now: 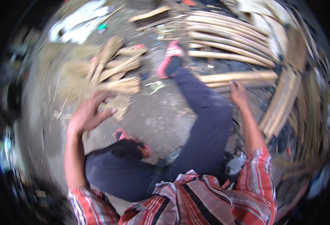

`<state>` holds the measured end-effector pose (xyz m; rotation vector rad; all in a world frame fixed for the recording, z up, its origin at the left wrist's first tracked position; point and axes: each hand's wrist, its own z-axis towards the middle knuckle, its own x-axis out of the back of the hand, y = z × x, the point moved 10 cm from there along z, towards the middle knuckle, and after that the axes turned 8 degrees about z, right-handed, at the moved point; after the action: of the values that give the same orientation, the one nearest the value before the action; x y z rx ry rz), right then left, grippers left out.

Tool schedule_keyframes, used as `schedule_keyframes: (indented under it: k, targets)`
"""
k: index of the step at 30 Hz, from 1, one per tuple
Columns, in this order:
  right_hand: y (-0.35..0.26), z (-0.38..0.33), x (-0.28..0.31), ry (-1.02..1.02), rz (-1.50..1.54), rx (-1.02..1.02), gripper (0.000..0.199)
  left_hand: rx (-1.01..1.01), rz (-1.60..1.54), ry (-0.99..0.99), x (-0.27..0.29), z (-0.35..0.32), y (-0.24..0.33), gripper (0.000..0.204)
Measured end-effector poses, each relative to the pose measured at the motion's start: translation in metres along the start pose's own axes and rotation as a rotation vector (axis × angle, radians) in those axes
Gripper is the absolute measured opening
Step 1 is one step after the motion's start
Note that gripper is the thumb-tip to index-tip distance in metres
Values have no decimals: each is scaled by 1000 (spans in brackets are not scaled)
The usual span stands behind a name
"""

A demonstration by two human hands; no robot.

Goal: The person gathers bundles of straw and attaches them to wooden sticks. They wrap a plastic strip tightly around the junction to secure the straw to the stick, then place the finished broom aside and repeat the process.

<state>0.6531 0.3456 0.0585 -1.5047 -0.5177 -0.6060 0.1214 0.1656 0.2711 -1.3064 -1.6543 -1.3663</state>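
Observation:
My left hand (pixel 91 113) is raised over the floor with its thumb and fingers spread apart, and nothing shows in it. Just beyond it lies a bundle of dry grass stalks (pixel 118 105), partly covered by the fingers. More tied bundles of straw-coloured grass (pixel 121 85) lie further up, with feathery ends pointing left. My right hand (pixel 238 92) is beyond my bent knee, with its fingers curled closed. It is near the end of a pale pole (pixel 243 77); whether anything is in the fingers is too small to make out.
Several pale poles (pixel 228 37) lie side by side at the far right. Long split pieces (pixel 283 101) curve down the right side. A white sheet (pixel 78 24) lies at the far left. My outstretched leg (pixel 204 97), with a pink sandal (pixel 168 60), lies between the grass and the poles.

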Motion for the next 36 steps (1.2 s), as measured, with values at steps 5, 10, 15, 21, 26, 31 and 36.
schedule_keyframes:
  k: [5,10,15,21,26,31,36]
  targets:
    - [-186,29,-134,-534,130,270,38,221,-233,279,40,-37,-83,47]
    - [-289,-33,-305,-821,94,459,50,447,-458,309,-21,-66,-173,44]
    - [-306,-108,-473,-980,-11,325,56,472,-698,232,-122,-75,-232,47]
    - [-319,-120,-559,-836,-204,321,54,536,-877,175,-210,-77,-268,46]
    - [-330,-127,-587,-805,-269,414,51,591,-1042,173,-244,-76,-268,43]
    - [-336,-139,-597,-767,-253,457,56,652,-1067,147,-252,-79,-274,42]
    - [-339,-133,-594,-725,-221,384,59,615,-1068,184,-250,-65,-275,43]
